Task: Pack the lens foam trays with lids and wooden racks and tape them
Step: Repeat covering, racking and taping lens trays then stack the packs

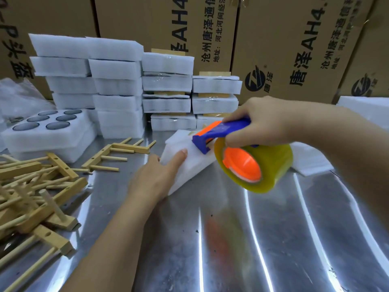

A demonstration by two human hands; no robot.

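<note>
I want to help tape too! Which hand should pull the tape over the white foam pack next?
Probably the right hand: it grips the tape dispenser, whose blue front end sits on the foam pack. The left hand lies flat on the pack, holding it steady.
</note>
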